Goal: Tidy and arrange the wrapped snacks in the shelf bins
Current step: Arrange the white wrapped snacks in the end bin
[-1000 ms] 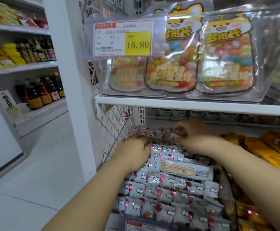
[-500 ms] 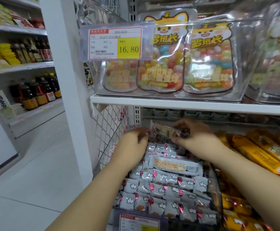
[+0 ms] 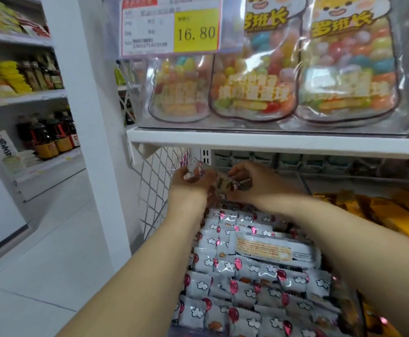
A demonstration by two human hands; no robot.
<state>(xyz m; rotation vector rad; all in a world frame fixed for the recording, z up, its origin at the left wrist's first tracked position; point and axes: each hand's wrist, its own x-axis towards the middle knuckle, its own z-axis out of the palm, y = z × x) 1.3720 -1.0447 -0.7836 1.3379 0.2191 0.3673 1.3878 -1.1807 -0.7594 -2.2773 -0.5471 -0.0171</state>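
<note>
While one wrapped snack (image 3: 224, 184) is pinched endwise by left hand (image 3: 186, 188) and right hand (image 3: 261, 184), just above the binned rows (image 3: 247, 283), it should be set down flat and aligned.

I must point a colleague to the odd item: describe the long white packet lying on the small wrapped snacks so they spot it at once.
Under the white shelf board lies a pile of small silver-white wrapped snacks printed with clouds and pink balloons. The long white plastic packet lies crosswise on that pile, beside the right forearm. It alone is long, with an orange text panel.
</note>
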